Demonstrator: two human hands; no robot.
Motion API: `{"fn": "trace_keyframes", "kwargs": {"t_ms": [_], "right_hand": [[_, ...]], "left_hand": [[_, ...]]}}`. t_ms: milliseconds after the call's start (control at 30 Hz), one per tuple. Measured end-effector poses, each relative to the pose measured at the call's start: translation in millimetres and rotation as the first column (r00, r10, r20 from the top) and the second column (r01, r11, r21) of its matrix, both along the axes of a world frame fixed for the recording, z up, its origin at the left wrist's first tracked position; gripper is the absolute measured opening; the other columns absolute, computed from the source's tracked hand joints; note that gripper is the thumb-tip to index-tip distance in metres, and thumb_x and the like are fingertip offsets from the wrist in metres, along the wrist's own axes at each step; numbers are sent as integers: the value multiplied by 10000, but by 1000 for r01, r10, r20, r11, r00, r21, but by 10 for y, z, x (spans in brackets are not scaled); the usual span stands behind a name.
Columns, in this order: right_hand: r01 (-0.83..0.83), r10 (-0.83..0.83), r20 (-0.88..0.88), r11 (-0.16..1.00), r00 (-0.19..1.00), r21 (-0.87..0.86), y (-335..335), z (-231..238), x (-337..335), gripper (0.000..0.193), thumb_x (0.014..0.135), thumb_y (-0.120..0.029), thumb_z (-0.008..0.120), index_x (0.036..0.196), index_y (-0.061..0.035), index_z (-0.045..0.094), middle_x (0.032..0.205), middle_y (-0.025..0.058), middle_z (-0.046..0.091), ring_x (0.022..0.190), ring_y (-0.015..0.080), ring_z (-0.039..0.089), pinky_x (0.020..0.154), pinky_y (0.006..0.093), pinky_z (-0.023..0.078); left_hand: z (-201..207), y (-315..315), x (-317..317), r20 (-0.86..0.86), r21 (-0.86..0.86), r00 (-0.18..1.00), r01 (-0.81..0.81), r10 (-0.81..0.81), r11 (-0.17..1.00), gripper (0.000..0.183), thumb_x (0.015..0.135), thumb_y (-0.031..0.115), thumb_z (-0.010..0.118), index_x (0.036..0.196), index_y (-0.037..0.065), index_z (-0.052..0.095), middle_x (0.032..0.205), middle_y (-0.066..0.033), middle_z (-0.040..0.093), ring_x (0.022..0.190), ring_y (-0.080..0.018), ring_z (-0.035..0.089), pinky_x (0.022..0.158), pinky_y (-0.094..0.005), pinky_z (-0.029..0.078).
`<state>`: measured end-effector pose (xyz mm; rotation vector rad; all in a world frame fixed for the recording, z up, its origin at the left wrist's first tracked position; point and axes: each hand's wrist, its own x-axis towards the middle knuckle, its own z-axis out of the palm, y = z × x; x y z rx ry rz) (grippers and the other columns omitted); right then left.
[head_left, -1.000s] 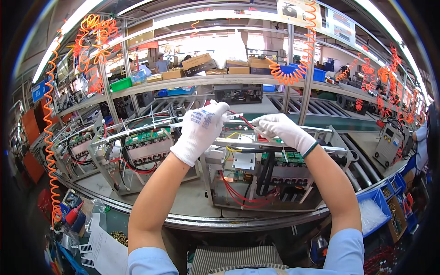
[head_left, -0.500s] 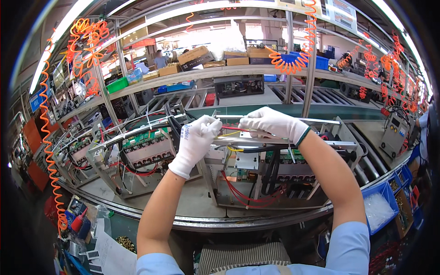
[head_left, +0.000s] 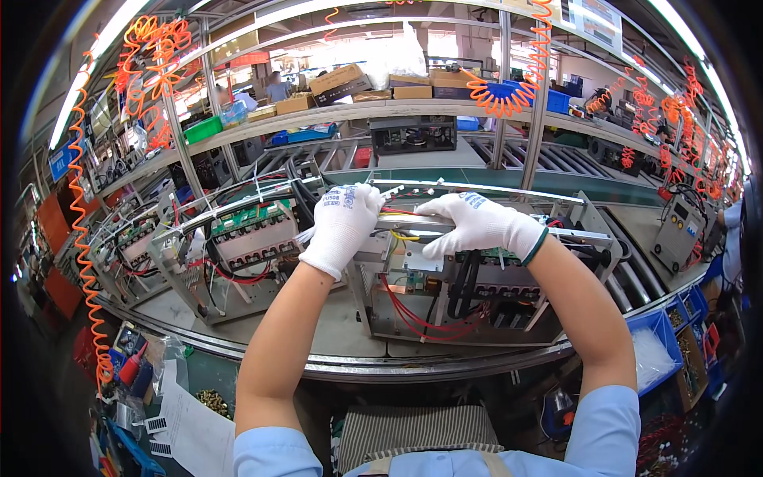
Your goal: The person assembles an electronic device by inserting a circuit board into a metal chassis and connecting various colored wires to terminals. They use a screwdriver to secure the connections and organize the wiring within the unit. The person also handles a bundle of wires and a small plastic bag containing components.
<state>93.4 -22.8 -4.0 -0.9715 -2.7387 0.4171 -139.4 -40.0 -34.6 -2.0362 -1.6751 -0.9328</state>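
With left hand [head_left: 347, 219] curled nearly closed at the left part of a metal crossbar [head_left: 407, 226], cannot tell whether pinching anything behind hidden fingertips; holds right hand [head_left: 485, 224] open around the same crossbar, with thumb spread below fingers, near red wire [head_left: 400, 211], above open-frame metal chassis [head_left: 499, 296] on grey worktop [head_left: 318, 338]

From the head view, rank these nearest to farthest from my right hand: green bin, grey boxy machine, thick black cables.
Measured from the right hand:
1. Thick black cables: nearest, just below it.
2. Grey boxy machine: well off to its right.
3. Green bin: farthest, up and away to its left.
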Motion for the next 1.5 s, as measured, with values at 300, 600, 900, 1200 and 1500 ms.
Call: {"fn": "trace_keyframes", "kwargs": {"t_ms": [300, 600, 900, 1200, 1500], "right_hand": [[182, -181, 40, 983, 983, -26, -18, -86, -61, 722, 815, -605, 681, 1239, -27, 602, 1060, 148, 687, 1015, 282, 651, 896, 354, 489], [264, -264, 82, 965, 961, 11, -78, -14, -144, 612, 789, -615, 690, 1075, -75, 694, 911, 118, 700, 912, 266, 680, 817, 364, 506], [220, -222, 15, 954, 975, -203, -103, 38, -167, 626, 762, -510, 785, 1086, 12, 666, 855, 108, 678, 843, 174, 649, 757, 335, 497], [232, -231, 31, 972, 972, -45, -37, -54, -98, 568, 792, -555, 702, 1071, -62, 689, 934, 130, 706, 918, 268, 679, 806, 364, 501], [377, -380, 73, 925, 922, 54, -150, -40, -185, 486, 807, -567, 649, 1016, -133, 720, 967, 111, 719, 973, 278, 688, 865, 386, 516]], "left_hand": [[-100, 58, -38, 88, 41, 996, 20, -23, 999, 251, 903, 296, 566, 864, 107, 727, 789, -135, 697, 767, -329, 683, 701, -445, 543], [-132, -273, 4, 14, 342, 976, 198, -216, 918, 292, 792, 26, 672, 1068, 116, 702, 892, -132, 669, 767, -306, 683, 677, -376, 556], [-385, -301, 164, -235, 223, 959, 210, -157, 952, 271, 724, 199, 743, 937, 100, 609, 998, -104, 596, 698, -299, 657, 617, -409, 556], [-440, -254, 138, -291, 385, 920, 363, -262, 849, 226, 673, 118, 701, 844, 82, 558, 924, -93, 605, 684, -285, 652, 565, -399, 536], [-340, -292, 126, -323, 201, 923, 285, -211, 937, 243, 723, 135, 700, 922, 108, 564, 942, -98, 588, 715, -284, 654, 572, -393, 545]]}}
